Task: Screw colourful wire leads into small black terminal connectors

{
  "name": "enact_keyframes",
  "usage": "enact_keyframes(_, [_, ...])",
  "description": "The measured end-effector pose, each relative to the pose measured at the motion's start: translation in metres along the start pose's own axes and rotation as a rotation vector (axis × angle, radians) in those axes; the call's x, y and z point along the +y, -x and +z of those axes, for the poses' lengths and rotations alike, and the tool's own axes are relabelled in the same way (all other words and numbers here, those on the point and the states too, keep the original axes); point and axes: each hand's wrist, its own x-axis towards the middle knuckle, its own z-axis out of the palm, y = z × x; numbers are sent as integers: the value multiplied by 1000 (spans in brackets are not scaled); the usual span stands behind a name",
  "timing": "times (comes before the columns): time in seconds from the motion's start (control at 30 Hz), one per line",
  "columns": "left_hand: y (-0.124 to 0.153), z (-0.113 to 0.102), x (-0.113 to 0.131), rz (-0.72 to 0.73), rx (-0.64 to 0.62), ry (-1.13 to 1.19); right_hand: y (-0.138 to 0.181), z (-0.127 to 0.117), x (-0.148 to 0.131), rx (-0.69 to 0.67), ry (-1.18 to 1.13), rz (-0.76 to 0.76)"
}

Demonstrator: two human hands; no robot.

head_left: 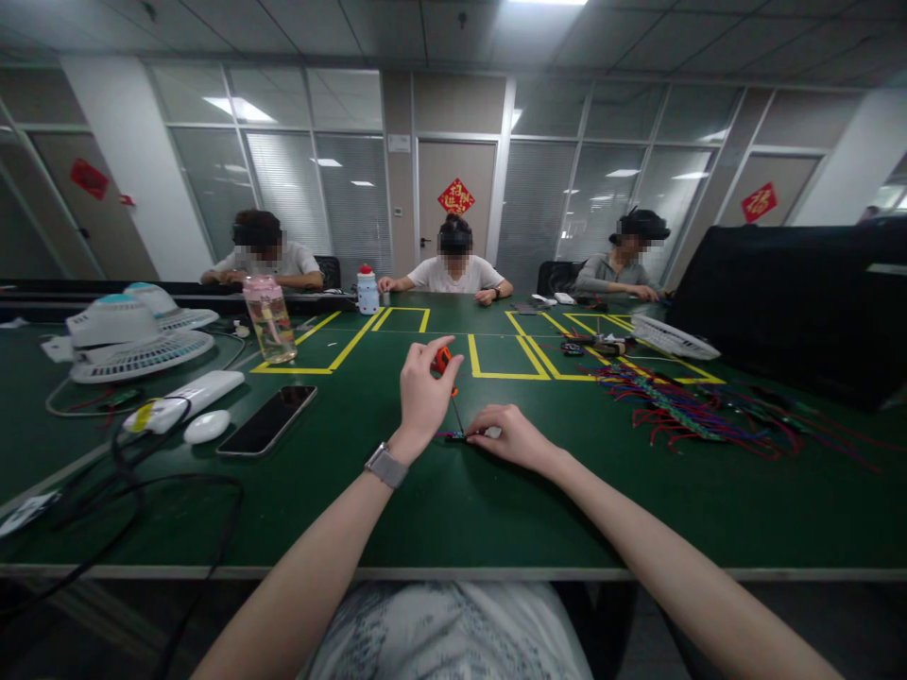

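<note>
In my left hand [425,387] is a screwdriver [443,360] with an orange and black handle, its thin shaft slanting down to the table. The shaft's tip meets a small circuit board [454,436] lying on the green tabletop. My right hand [506,436] rests low beside the board, thumb and fingertips pinched on its right end. Thin coloured wires come out of the board's left end. What exactly sits under the tip is too small to tell.
A phone [267,420], a white mouse-shaped case [207,427], a power strip [185,400], fans [142,340] and a bottle [269,319] stand left. Wired circuit boards [673,406] and a dark monitor [786,312] are right. Yellow tape [510,376] marks the table; three people sit opposite.
</note>
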Motion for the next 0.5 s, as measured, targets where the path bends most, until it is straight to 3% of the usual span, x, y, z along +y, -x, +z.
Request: enact_keyframes(0.5, [-2, -3, 2, -62, -1, -68, 0, -1, 1, 4, -14, 1])
